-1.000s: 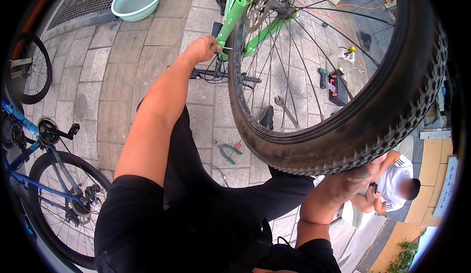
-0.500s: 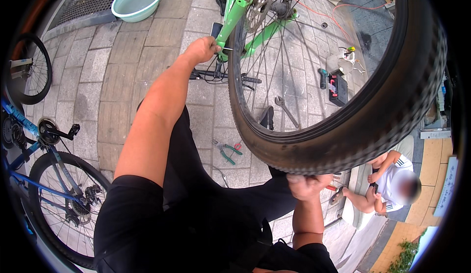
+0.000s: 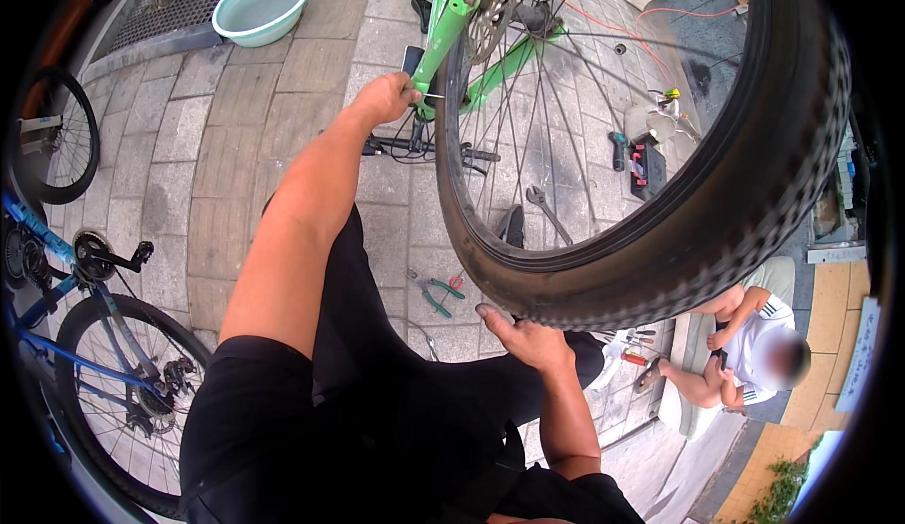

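Observation:
A large bicycle wheel with a black knobbly tyre (image 3: pixel 603 298) stands in the green frame (image 3: pixel 443 43) in front of me. My left hand (image 3: pixel 386 98) is closed beside the green frame tube, at the wheel's left side. From its fingertips a thin metal rod (image 3: pixel 432 96) points toward the rim; its other end is hidden in the hand. Just under the tyre's lower edge is my right hand (image 3: pixel 535 343), thumb stretched out to the left and nothing visible in it. I cannot tell whether it touches the tread. The tread looks smeared at the right.
Green-handled pliers (image 3: pixel 436 296), an adjustable wrench (image 3: pixel 549 213) and a cordless drill (image 3: pixel 618 151) lie on the paving. A basin of water (image 3: pixel 262 10) stands at upper left, a blue bicycle (image 3: pixel 85 317) at left. A seated person (image 3: pixel 754 335) is at right, near screwdrivers.
My right hand has shifted left along the tyre's lower edge, and its thumb has swung out. The left hand with the rod stays in place beside the rim.

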Motion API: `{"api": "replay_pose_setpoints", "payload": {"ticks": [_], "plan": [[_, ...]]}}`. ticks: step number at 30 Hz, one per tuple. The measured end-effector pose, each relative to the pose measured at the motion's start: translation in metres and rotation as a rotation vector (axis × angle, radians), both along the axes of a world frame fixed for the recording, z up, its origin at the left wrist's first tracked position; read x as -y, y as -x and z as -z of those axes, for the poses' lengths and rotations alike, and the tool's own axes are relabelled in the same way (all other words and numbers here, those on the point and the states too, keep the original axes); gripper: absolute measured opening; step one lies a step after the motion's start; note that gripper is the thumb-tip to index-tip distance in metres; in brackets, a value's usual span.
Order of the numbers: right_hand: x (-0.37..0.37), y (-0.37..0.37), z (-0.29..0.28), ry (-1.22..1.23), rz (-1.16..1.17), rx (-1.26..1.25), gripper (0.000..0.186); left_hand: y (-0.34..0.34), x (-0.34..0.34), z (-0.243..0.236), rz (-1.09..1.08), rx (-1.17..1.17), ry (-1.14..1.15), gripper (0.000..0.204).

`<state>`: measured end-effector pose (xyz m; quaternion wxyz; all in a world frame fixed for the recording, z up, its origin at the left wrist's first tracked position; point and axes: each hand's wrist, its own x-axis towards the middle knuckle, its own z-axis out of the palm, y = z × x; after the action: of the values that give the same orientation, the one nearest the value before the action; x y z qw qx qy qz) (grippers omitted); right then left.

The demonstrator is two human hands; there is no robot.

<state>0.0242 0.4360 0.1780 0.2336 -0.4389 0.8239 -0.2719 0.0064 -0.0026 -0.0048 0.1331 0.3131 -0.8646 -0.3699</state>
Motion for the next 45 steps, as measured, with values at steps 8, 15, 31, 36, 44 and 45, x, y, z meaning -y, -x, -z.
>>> {"api": "replay_pose_setpoints", "payload": {"ticks": [8,15,31,36,44,45], "plan": [[-0.021,0.002,-0.012,0.247,0.020,0.153,0.052,0.001,0.001,0.001,0.010,-0.013,0.009,0.034],[-0.004,-0.005,-0.035,0.579,-0.045,-0.253,0.035,0.000,0.000,0.001,0.007,-0.023,0.008,0.034],[0.010,0.000,0.060,0.088,-0.108,-0.357,0.032,0.001,0.001,0.002,0.005,-0.020,0.008,0.036],[0.012,-0.009,0.055,-0.034,-0.112,-0.360,0.039,0.001,0.004,0.007,0.021,-0.023,0.018,0.038],[0.003,-0.008,0.057,-0.055,-0.058,-0.251,0.042,0.001,0.002,0.001,0.018,0.015,0.017,0.038],[-0.002,-0.005,0.063,-0.042,-0.068,-0.304,0.043,0.001,0.002,0.002,0.020,0.018,0.015,0.038]]}}
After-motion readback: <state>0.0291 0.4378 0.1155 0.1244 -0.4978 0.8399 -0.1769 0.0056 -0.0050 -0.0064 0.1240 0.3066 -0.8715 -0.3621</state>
